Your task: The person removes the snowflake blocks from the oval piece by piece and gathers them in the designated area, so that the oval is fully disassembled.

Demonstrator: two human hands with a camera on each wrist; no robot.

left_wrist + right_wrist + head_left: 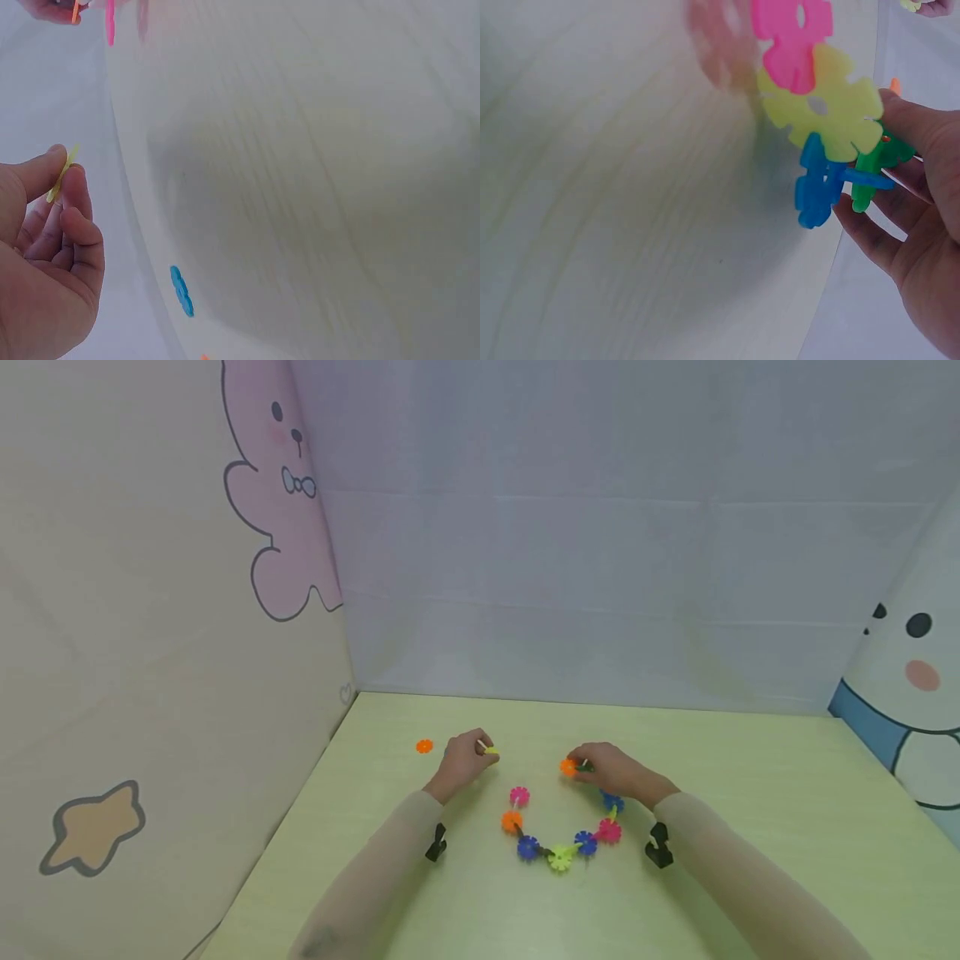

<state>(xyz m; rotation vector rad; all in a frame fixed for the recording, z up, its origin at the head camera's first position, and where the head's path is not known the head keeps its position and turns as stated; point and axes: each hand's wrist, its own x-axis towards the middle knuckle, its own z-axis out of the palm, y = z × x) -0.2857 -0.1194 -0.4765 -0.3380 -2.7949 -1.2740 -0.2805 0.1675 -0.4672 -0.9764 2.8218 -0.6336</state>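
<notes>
Between thumb and fingertip, my left hand (pixel 462 762) pinches a yellow snowflake disc (pixel 63 176), held edge-on in the left wrist view. My right hand (pixel 611 770) grips the end of a chain of interlocked notched discs. At that end an orange disc (pixel 568 767) and a green disc (pixel 866 180) sit by the fingers, followed by a blue disc (pixel 817 191), a yellow disc (pixel 832 112) and a pink disc (pixel 791 37). The chain curves across the table in a U, through a yellow-green disc (pixel 559 858), to a pink disc (pixel 519 796) at its left end.
A loose orange disc (pixel 424 746) lies on the pale table (pixel 750 860) left of my left hand. In the left wrist view, a loose blue disc (pixel 181 291) lies near that hand. Curtains (pixel 600 568) stand behind the table and at its left side.
</notes>
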